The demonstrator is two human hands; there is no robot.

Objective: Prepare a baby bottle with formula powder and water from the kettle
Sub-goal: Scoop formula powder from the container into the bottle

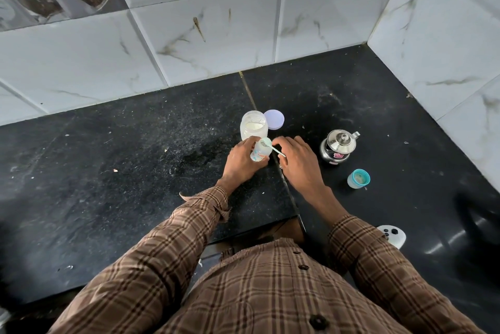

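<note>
Plaid sleeves point(173, 247) reach over the worktop point(121, 171): left hand point(241, 161) grips one bottle point(261, 151), right hand point(299, 164) pinches one scoop point(270, 145); one jar point(253, 126), lid point(274, 119), kettle point(338, 147), cap point(358, 178) around.

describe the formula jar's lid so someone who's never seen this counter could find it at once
Start at the black countertop where it meets the tiled back wall. Just beyond the two hands stands the open formula jar, and the lid lies flat against its right side. It is the only flat, pale lilac disc there; the teal bottle cap sits farther right.

Bottle point(260, 153) and kettle point(337, 150) bear print, too blurred to read
</note>
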